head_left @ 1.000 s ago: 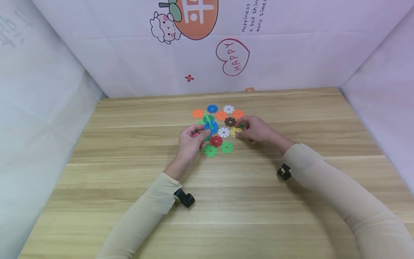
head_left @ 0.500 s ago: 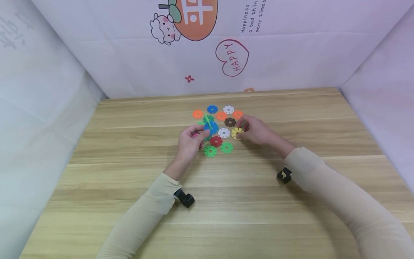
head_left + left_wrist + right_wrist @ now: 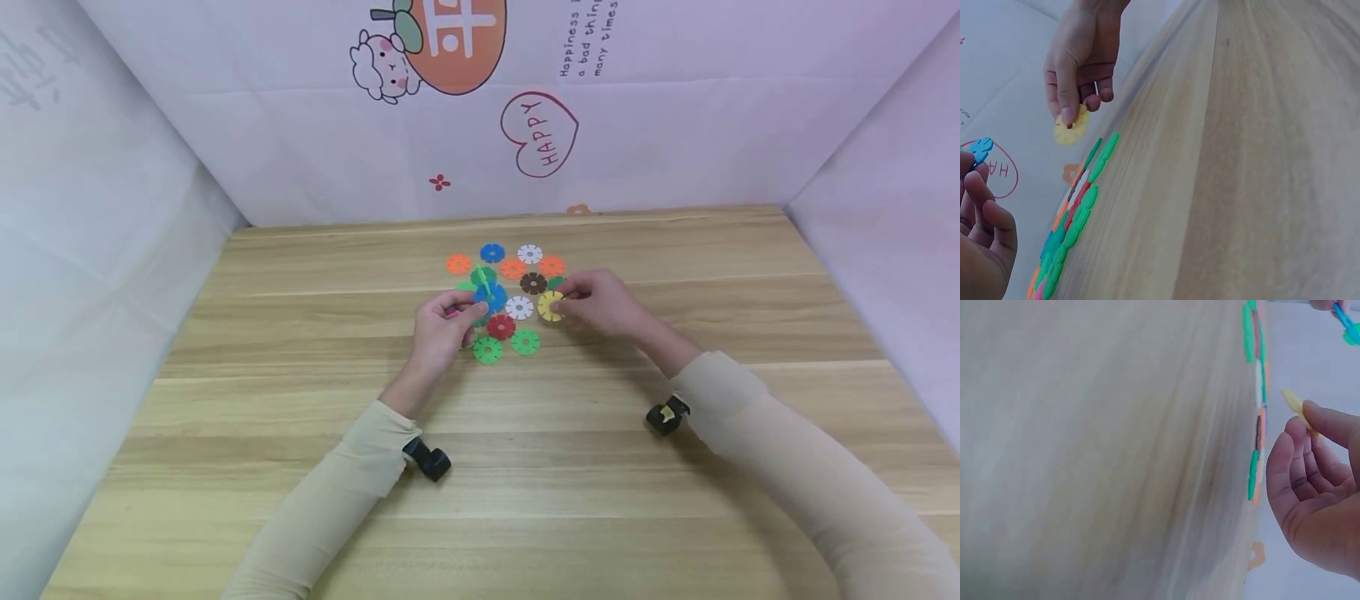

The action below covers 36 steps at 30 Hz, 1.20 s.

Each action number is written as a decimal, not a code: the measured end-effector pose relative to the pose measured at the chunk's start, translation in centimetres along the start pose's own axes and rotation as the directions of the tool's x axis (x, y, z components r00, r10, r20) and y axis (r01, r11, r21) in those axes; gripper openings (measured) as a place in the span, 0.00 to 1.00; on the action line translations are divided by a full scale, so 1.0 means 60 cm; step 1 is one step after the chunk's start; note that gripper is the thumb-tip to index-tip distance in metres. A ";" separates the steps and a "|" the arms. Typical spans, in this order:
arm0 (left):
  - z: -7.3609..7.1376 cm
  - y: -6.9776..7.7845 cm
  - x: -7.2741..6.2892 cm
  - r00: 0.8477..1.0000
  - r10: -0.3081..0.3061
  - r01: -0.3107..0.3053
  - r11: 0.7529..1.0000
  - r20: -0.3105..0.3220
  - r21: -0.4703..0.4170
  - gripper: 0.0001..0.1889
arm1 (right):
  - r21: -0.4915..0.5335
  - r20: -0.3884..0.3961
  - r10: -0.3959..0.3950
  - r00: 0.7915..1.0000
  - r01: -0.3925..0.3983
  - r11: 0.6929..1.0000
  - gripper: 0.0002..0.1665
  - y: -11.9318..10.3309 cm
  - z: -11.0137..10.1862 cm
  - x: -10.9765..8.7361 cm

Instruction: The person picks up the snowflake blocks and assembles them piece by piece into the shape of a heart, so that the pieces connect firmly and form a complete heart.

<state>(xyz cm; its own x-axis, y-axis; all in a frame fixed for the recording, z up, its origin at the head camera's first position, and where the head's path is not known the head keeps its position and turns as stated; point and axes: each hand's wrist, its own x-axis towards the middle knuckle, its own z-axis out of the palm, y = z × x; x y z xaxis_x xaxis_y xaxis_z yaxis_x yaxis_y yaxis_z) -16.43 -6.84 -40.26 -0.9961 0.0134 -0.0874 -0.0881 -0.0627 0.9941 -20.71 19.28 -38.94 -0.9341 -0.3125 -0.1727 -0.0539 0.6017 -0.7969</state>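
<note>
My left hand (image 3: 442,332) pinches a blue notched disc (image 3: 492,298) between thumb and fingers, raised over the table. A light green disc (image 3: 482,277), seen edge-on in the head view, is slotted crosswise into the blue one. To the right, my right hand (image 3: 606,305) pinches a yellow notched disc (image 3: 548,308) by its edge. In the left wrist view the yellow disc (image 3: 1071,134) hangs above the table, apart from the flat discs. The right wrist view shows this yellow disc (image 3: 1291,400) nearly edge-on between thumb and fingertips.
Flat discs lie clustered under and between the hands: brown (image 3: 533,283), white (image 3: 519,308), red (image 3: 501,327), dark green (image 3: 556,283), light green (image 3: 525,342), orange (image 3: 459,264) and blue (image 3: 492,252) among them. A printed cloth wall (image 3: 300,150) stands behind the wooden table (image 3: 480,500).
My right hand has shifted slightly right, and its fingers have drawn in to pinch the yellow disc. A dark green disc behind it shows more now. The left hand stays put.
</note>
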 end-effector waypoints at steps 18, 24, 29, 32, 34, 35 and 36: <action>0.007 -0.007 0.001 1.000 -0.001 0.002 0.999 0.024 -0.042 0.10 | 0.223 -0.027 -0.083 0.996 0.087 0.971 0.13 -0.022 -0.002 -0.030; 0.010 -0.004 0.001 0.999 -0.016 0.017 0.999 0.033 -0.049 0.09 | 0.200 -0.055 -0.118 0.992 0.127 0.972 0.13 -0.031 0.002 -0.030; 0.012 -0.002 0.000 0.999 -0.019 0.021 0.999 0.045 -0.046 0.09 | 0.204 -0.068 -0.135 0.988 0.146 0.968 0.12 -0.034 0.005 -0.030; 0.013 -0.001 0.000 0.999 -0.020 0.022 0.999 0.044 -0.046 0.09 | 0.207 -0.071 -0.142 0.987 0.154 0.966 0.12 -0.035 0.006 -0.030; 0.013 -0.001 -0.001 0.999 -0.020 0.022 0.999 0.043 -0.048 0.09 | 0.203 -0.076 -0.151 0.986 0.164 0.965 0.12 -0.036 0.008 -0.030; 0.013 -0.001 -0.001 0.999 -0.020 0.022 0.999 0.044 -0.049 0.08 | 0.199 -0.079 -0.152 0.985 0.165 0.966 0.11 -0.037 0.008 -0.030; 0.013 -0.001 -0.001 0.999 -0.019 0.022 0.999 0.044 -0.049 0.08 | 0.195 -0.080 -0.154 0.985 0.167 0.966 0.11 -0.037 0.009 -0.030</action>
<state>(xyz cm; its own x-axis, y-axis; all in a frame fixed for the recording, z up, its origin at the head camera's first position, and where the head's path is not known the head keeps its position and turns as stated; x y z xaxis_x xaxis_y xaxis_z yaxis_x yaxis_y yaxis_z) -16.37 -6.05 -40.26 -0.9929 0.0589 -0.1037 -0.1098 -0.1116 0.9877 -18.75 18.10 -37.15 -0.9398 -0.3417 -0.0006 -0.1396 0.3857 -0.9120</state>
